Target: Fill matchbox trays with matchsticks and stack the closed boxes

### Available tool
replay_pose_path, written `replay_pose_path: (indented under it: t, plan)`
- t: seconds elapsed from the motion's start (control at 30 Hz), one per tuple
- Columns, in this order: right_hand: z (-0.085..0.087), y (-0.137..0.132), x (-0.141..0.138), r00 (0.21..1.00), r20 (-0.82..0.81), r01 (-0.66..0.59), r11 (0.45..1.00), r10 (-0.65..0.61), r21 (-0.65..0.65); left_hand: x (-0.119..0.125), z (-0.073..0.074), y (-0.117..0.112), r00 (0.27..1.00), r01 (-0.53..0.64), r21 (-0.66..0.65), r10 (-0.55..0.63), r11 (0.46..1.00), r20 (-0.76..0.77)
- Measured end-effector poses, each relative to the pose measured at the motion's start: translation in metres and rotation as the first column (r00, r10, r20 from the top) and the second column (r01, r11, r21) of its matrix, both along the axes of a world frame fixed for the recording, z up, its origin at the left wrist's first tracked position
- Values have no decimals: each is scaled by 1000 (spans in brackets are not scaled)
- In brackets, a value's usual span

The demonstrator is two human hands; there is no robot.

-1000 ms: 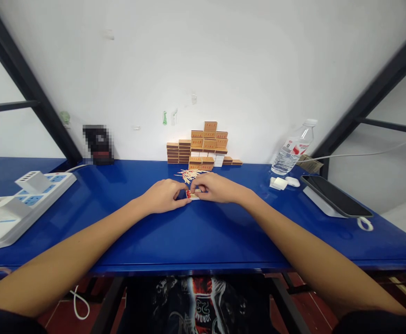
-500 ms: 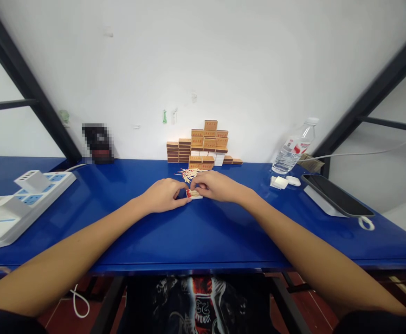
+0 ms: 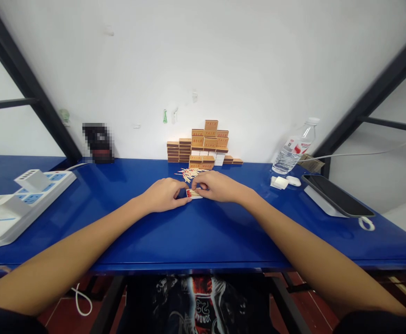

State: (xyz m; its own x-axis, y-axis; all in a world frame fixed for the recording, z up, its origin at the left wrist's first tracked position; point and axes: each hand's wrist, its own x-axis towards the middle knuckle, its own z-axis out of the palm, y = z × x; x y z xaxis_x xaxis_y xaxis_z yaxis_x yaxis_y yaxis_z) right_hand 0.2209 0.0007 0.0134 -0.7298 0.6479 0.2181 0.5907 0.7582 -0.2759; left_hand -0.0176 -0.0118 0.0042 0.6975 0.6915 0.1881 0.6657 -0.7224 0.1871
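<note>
A small white matchbox tray (image 3: 194, 195) with red-headed matches in it lies on the blue table before me. My left hand (image 3: 166, 194) pinches the left end of this tray between thumb and forefinger. From the right, my right hand (image 3: 216, 186) reaches over the tray with curled fingers, its thumb and forefinger closed at the matches inside; the exact grip is partly hidden. Just behind the hands is a loose pile of matches (image 3: 189, 174). Stacked matchboxes (image 3: 210, 142), orange-brown, stand farther back against the wall.
A water bottle (image 3: 295, 147) stands at the back right, with a white earphone case (image 3: 293, 181) near it. A phone (image 3: 338, 195) leans farther right. On the left lie a white power strip (image 3: 46, 197) and a blurred dark object (image 3: 99, 144). The blue table (image 3: 189, 241) extends to both sides.
The right fingers have shifted very slightly over the tray. The left hand, the tray and the stacked boxes look the same.
</note>
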Motion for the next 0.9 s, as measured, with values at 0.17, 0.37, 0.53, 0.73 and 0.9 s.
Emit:
replay_pose_path:
  t: [0.17, 0.37, 0.53, 0.73, 0.9]
  plan:
    - [2, -1, 0, 1000, -1, 7, 1000, -8, -14, -1, -1, 1, 1000, 11, 4, -11, 1000, 3]
    - [4, -3, 0, 999, 7, 32, 999, -32, -22, 0, -2, 1, 1000, 15, 11, -15, 1000, 3]
    - [5, -4, 0, 999, 2, 41, 998, -41, -37, 0, -1, 1, 1000, 9, 0, -9, 1000, 0]
    - [7, -4, 0, 999, 12, 46, 998, -46, -53, 0, -1, 0, 1000, 11, -7, -11, 1000, 11]
    - [8, -5, -1, 999, -10, 49, 996, -50, -80, -1, -1, 0, 1000, 17, -6, -17, 1000, 20]
